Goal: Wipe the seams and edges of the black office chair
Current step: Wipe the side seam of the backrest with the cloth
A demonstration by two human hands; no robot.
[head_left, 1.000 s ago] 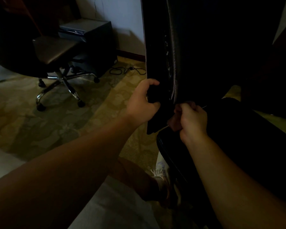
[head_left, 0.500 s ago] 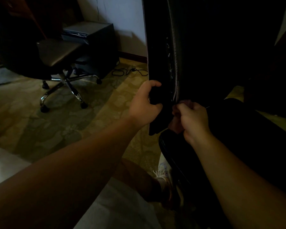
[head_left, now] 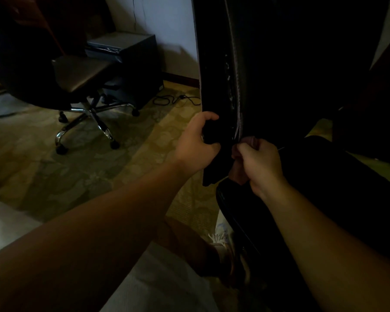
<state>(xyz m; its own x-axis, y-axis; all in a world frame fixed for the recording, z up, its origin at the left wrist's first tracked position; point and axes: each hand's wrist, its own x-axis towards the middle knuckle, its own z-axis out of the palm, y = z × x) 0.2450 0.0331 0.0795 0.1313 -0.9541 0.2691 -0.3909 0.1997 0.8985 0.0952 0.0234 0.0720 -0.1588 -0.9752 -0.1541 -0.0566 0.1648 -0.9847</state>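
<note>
The black office chair fills the right half of the dim head view, its tall backrest point(head_left: 214, 64) upright with a worn, flaking seam running down near its left edge, and its seat point(head_left: 324, 199) below to the right. My left hand point(head_left: 196, 145) grips the backrest's lower left edge, thumb in front and fingers curled behind. My right hand point(head_left: 260, 164) is bunched round a pinkish cloth point(head_left: 240, 172), pressed against the seam just above where backrest and seat meet.
A second swivel chair point(head_left: 77, 75) with a chrome star base stands at the left on patterned carpet. Behind it a dark cabinet point(head_left: 126, 55) sits against the wall, with a cable point(head_left: 173, 99) on the floor. My knee and shoe point(head_left: 221, 239) are below the seat.
Both hands keep their holds. My right hand with the cloth has shifted slightly up along the seam, and the view has drifted a little.
</note>
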